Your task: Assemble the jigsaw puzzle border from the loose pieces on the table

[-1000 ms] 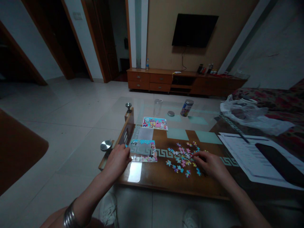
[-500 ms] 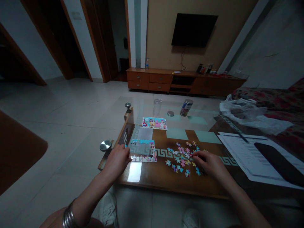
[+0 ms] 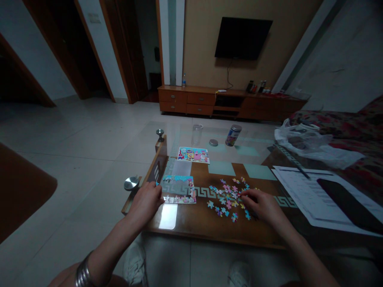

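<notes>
My left hand (image 3: 147, 200) rests at the left side of a partly joined jigsaw puzzle border (image 3: 193, 190), its fingers curled. A small blue bit shows by its fingertips; whether it is held or part of the border I cannot tell. The hand covers the border's left side. Over a scattered heap of loose puzzle pieces (image 3: 229, 205), my right hand (image 3: 256, 202) pinches at a puzzle piece, mostly hidden by the fingertips. Behind the border lies a colourful cartoon picture sheet (image 3: 194, 155).
Further back on the glass-topped table (image 3: 191, 221) stand a clear jar (image 3: 197, 134) and a printed can (image 3: 233, 135), with a round lid (image 3: 213, 142) between them. On the right are papers (image 3: 302, 199), a pen (image 3: 299, 171), a dark phone-like slab (image 3: 344, 203) and a plastic bag (image 3: 314, 139).
The whole view has shifted slightly. Both hands keep nearly the same places, left at the border and right at the loose pieces.
</notes>
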`<state>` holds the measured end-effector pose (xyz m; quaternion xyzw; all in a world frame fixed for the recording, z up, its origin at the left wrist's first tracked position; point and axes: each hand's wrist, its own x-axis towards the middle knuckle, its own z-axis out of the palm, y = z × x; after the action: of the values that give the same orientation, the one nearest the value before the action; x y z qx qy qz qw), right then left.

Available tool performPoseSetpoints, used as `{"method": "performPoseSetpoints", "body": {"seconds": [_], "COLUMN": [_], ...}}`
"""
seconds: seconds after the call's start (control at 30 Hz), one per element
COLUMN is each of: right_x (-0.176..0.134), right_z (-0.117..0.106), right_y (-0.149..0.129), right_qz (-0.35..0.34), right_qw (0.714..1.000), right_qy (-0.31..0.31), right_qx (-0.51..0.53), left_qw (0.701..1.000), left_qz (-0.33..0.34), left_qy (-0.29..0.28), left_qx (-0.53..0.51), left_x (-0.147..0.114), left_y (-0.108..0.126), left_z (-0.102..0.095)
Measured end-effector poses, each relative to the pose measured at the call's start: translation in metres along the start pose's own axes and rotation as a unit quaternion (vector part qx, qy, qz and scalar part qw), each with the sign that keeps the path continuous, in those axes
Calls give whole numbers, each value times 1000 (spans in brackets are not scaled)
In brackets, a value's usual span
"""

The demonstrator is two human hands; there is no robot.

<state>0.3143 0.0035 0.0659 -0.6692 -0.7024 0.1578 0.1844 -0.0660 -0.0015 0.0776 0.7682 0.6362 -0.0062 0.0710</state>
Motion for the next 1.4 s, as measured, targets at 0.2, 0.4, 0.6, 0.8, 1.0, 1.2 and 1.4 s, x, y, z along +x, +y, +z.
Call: {"method": "performPoseSetpoints", "body": {"seconds": [0.2,0.4,0.6,0.8,1.0,1.2,1.4], "right_x": [0,0,0,-1,-3,-2,-2], "right_z": [1,3,0,-4,-3,2,3], "right_y": [1,3,0,-6,-9,-5,-7], "right_qz": [-6,0,-4,6,3,-15,-13], "right_qw": [1000,1000,1000,1000,999,1000,1000], "right_qy": [-10,-14,-9,-19,-11,-17,-23], "right_qx": [5,0,-3,-20,-38,-22,-14], "left_qw": [1000,1000,1000,1000,1000,1000,999], "left_qz": [-2,-2,-2,4,14,19,31], "left_qy": [-6,-8,-8,-9,-7,-1,21], "left_qx": [3,7,13,7,3,1,-2], "left_x": [-1,-2,0,1,4,6,2], "left_y": [1,2,-1,-4,-8,-11,14], "left_z": [-1,-2,1,4,8,11,1]}}
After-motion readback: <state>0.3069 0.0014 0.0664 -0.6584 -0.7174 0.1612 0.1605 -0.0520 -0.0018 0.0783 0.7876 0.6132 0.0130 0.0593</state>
